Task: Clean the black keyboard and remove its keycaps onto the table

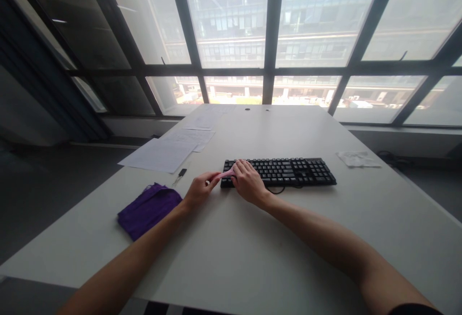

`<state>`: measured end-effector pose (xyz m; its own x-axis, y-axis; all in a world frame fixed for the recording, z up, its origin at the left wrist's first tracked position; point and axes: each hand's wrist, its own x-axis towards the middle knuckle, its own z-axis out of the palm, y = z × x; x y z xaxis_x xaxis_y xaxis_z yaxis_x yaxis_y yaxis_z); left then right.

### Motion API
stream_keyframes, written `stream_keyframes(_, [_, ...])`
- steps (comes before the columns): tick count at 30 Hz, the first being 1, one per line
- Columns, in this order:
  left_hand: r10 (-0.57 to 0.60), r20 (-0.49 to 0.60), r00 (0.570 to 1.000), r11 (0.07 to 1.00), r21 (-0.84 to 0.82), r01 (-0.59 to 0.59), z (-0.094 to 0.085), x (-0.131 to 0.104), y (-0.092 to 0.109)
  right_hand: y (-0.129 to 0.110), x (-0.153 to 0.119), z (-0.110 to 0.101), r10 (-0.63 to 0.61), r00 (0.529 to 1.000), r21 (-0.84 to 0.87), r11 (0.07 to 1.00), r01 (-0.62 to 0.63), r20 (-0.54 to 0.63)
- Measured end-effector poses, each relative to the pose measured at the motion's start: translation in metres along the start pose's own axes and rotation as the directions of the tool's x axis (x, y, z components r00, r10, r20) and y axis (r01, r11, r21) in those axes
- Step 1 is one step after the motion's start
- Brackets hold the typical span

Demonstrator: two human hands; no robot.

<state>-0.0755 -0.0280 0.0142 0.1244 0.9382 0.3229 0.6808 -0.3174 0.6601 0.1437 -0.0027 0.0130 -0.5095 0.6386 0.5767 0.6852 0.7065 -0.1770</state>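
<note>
Both arms stretched forward over the table (224, 247). Left hand (200, 190) pinches one end of a pink strip (228, 173). Right hand (248, 181) palm down over the strip's farther part, at the left end of one black keyboard (292, 170); cannot tell whether its fingers grip. One folded purple cloth (147, 211) near left forearm; several paper sheets (162, 154) beyond.

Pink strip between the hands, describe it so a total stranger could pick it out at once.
On the white table, find the black full-size keyboard and go to its left end. There a small pink strip runs from the left hand to the right hand. Its pink colour sets it apart from the black keyboard.
</note>
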Motion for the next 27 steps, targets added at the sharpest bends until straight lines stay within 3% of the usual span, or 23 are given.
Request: stream_keyframes(27, [0.004,0.014,1.000,1.000,0.018,-0.004,-0.0008,0.0002,-0.0001,0.0008,-0.0011,0.0010,-0.008,1.000,-0.021,1.000,0.008,0.010])
